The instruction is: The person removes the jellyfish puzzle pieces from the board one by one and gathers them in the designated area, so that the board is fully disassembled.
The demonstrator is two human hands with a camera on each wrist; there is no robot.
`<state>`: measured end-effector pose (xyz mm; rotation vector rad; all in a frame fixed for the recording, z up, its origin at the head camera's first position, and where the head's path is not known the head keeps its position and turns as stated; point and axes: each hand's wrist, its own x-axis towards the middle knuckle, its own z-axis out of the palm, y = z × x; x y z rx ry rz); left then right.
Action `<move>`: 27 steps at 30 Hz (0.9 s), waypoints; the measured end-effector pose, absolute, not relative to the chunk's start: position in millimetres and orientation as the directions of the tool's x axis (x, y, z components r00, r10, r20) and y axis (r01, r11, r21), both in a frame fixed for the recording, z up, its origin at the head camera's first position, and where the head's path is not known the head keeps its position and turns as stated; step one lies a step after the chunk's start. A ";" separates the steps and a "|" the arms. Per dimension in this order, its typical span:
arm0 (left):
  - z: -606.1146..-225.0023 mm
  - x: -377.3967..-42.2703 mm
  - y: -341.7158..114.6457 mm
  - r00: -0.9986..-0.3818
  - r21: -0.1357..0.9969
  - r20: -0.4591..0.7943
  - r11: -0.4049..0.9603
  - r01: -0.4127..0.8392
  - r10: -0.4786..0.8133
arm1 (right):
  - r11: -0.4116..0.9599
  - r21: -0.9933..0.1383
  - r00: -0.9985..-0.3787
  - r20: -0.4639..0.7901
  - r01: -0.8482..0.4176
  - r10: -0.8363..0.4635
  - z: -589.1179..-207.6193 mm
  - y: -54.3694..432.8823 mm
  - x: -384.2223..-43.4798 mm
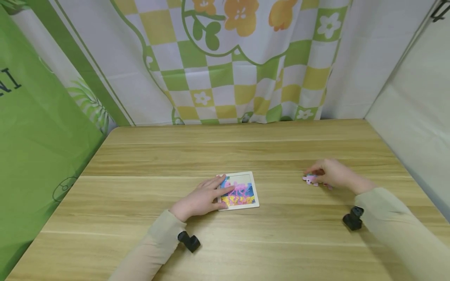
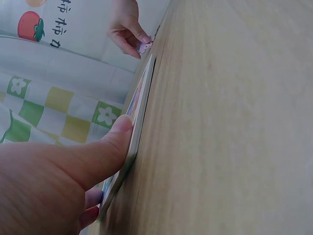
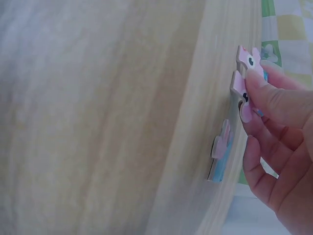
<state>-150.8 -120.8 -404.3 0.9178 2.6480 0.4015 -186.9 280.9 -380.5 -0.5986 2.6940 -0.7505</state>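
A jigsaw puzzle in a white square frame (image 1: 242, 206) lies on the table, its picture in pink, blue and yellow with a pale gap at the top. My left hand (image 1: 200, 198) rests on its left side, fingers extended over the picture and the thumb (image 2: 115, 142) at the near edge. Off to the right, my right hand (image 1: 332, 173) pinches a pink puzzle piece (image 3: 239, 90) with a printed eye between thumb and fingers. Another pink piece with an eye (image 3: 249, 59) overlaps it in the right wrist view. Below the fingers, a pink and blue piece (image 3: 222, 152) lies on the wood.
The wooden table (image 1: 175, 156) reaches back to a checked curtain (image 1: 225, 86) with flowers. A green cloth (image 1: 38, 148) hangs along the left side and a pale one (image 1: 418, 105) along the right. Black wrist cameras (image 1: 190, 242) sit at both cuffs.
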 end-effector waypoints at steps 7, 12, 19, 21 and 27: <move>-405.1 -150.8 -120.6 -0.748 0.359 -0.191 0.755 0.549 0.635 | 0.786 -0.521 -0.875 -0.142 -0.332 -0.463 -381.1 281.7 -186.1; -406.5 -151.0 -120.4 -0.746 0.358 -0.179 0.749 0.558 0.642 | 0.786 -0.507 -0.871 -0.128 -0.353 -0.474 -382.9 282.0 -186.4; -405.9 -151.1 -120.1 -0.740 0.352 -0.174 0.743 0.569 0.650 | 0.791 -0.483 -0.873 -0.103 -0.376 -0.478 -384.6 281.6 -186.6; -405.7 -151.2 -120.1 -0.741 0.350 -0.180 0.746 0.567 0.647 | 0.793 -0.479 -0.873 -0.104 -0.375 -0.476 -384.5 281.0 -186.7; -405.3 -151.1 -120.4 -0.747 0.355 -0.190 0.754 0.552 0.637 | 0.798 -0.445 -0.867 -0.087 -0.407 -0.490 -384.3 278.0 -187.8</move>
